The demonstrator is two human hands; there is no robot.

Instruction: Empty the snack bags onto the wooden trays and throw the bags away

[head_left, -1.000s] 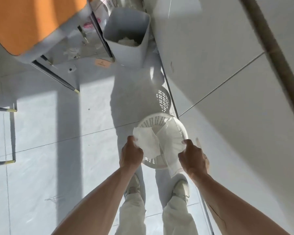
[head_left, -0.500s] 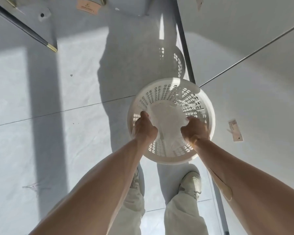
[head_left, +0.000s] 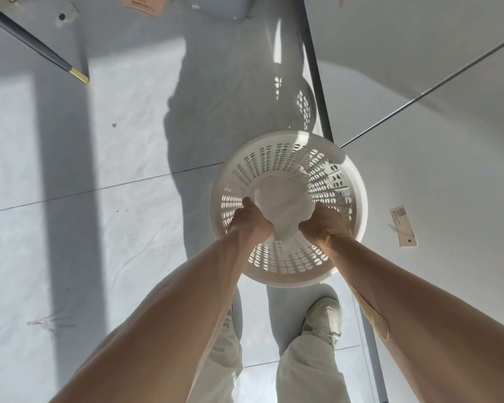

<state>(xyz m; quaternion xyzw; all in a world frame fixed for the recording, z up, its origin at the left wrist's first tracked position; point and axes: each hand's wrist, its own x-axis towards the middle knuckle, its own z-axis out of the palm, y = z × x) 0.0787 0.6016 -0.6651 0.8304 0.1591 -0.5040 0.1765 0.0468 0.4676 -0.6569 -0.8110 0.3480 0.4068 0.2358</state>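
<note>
Both hands reach down inside the white perforated basket (head_left: 288, 167) — left hand (head_left: 252, 222) and right hand (head_left: 322, 225) each clenched on the crumpled, pale white bag (head_left: 282, 205) at its bottom.

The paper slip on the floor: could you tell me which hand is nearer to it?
Right. The right hand is inside the basket beside the paper slip; the left hand is farther across.

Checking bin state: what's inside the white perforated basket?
Inside the basket: a white plastic bag, pressed down by the left hand and right hand. Anything under the bag is covered.
</note>
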